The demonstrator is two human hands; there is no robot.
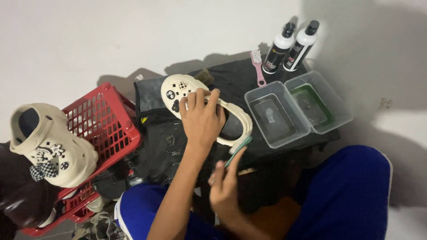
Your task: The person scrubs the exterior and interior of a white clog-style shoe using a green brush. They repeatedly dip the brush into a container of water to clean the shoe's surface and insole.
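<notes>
The left hand (202, 116) grips a cream foam clog with black-and-white charms (195, 100), pressing it onto the dark cloth-covered worktop (235, 80), left of two clear plastic tubs (296, 106). The right hand (227, 186), nearer the person, pinches a thin green brush-like tool (239, 149); its working end is blurred. Scrubbing well likely calls for pinning the clog firmly and working along the strap in short strokes.

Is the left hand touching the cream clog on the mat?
Touching. The head view shows the left hand lying on the clog, fingers curled over its edge.
</notes>
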